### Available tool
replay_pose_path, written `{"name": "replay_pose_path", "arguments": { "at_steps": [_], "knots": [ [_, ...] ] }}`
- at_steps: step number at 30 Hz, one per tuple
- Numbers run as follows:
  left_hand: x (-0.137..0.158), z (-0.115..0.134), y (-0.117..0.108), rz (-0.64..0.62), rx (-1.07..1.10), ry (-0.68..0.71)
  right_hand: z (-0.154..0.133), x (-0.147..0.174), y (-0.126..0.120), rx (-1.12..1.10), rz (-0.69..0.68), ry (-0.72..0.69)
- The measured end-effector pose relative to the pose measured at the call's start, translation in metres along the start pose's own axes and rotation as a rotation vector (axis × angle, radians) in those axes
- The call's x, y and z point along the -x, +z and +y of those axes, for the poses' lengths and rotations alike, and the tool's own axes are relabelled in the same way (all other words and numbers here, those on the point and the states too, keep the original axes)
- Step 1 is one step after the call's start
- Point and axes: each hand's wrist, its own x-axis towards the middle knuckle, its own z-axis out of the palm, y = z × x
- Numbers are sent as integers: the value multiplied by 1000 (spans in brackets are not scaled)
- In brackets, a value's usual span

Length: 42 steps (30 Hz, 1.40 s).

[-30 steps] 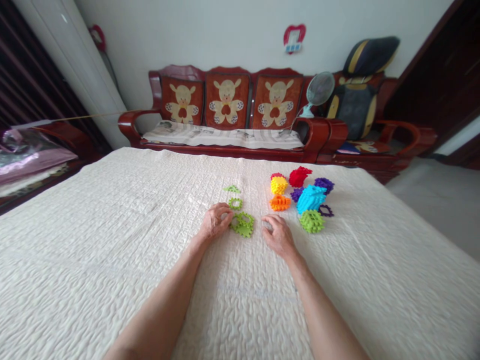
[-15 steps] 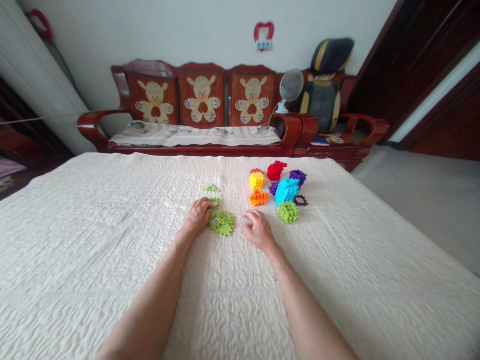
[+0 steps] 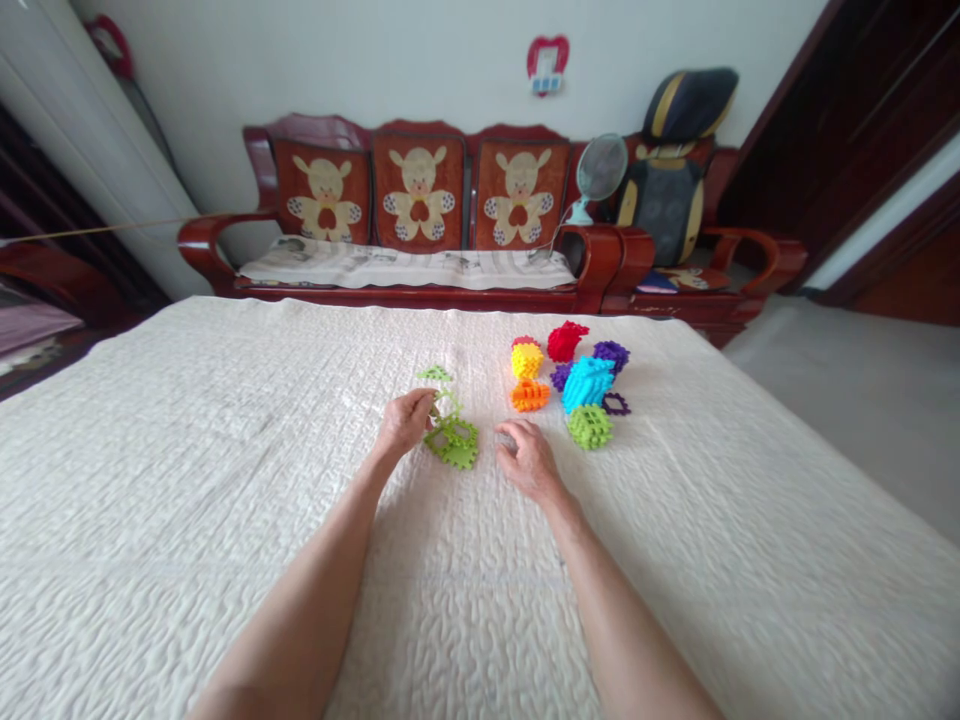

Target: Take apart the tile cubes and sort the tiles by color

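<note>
My left hand point(image 3: 407, 420) is closed, thumb and fingers pinching a light green toothed frame piece point(image 3: 448, 403) raised slightly off the cloth. Just below it lie several overlapping green toothed pieces point(image 3: 459, 455), and beyond it is a flat green triangular piece point(image 3: 434, 373). My right hand point(image 3: 529, 460) rests on the cloth to the right of these, fingers loosely bent and apart, nothing in them. Nearby on its right sits a green ball-like block point(image 3: 590, 427) built of toothed pieces.
Beyond my right hand are orange point(image 3: 530, 395), yellow point(image 3: 527, 360), red point(image 3: 568, 341), blue point(image 3: 589, 383) and purple point(image 3: 612, 355) toothed blocks. A purple frame piece point(image 3: 616, 404) lies beside them. White quilted cloth point(image 3: 262, 450) covers the table; a wooden sofa point(image 3: 420, 298) stands behind.
My left hand has lifted a green frame piece from the cloth and pinches it. My right hand stays in nearly the same place. The whole view has shifted slightly.
</note>
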Motion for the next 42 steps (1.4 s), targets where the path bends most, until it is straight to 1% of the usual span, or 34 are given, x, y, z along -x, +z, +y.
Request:
{"name": "replay_pose_path", "arguments": {
  "at_steps": [3,5,6,9,13,14,16,19,21,24,25,26,27,30,32,35,38,40,42],
  "knots": [
    [2,4,1,-127,133,-57,-2,0,-2,-37,13,-4],
    [3,7,3,-172,134,-74,-5,-1,-4,-69,2,-17],
    [3,7,4,-174,107,-70,-7,-1,-5,-77,-7,-22],
    [2,6,1,-111,-34,-45,-10,-1,-7,-74,-26,-27],
    [-2,-2,-17,49,-206,-65,-8,-2,-6,-62,-34,-32],
    [-3,-4,-22,72,-232,-72,-7,-2,-6,-59,-38,-33],
    [-4,-6,-30,78,-259,-70,-5,-2,-5,-53,-46,-29],
    [-1,-5,-31,21,-273,-42,-4,-2,-5,-50,-59,-21],
    [2,-2,-23,-41,-274,-15,-5,-2,-6,-53,-70,-18],
    [4,-1,-11,-174,-291,57,-6,-2,-6,-54,-80,-8],
    [4,-3,-9,-187,-319,77,-6,-2,-6,-55,-79,-7],
    [3,-5,-8,-168,-362,91,-6,-2,-5,-55,-78,-8],
    [3,-8,-9,-122,-411,95,-5,-2,-5,-56,-75,-11],
    [0,-19,-18,54,-536,72,-4,-3,-6,-59,-59,-30],
    [-1,-26,-26,97,-568,66,-6,-4,-9,-64,-43,-62],
    [-2,-32,-31,119,-594,73,-21,-5,-14,-51,-16,-156],
    [-1,-37,-30,133,-597,74,-50,-4,-11,7,-32,-249],
    [-1,-38,-29,143,-595,70,-72,-3,-2,66,-65,-263],
    [-2,-40,-28,151,-593,63,-92,-2,10,164,-92,-217]
  ]
}}
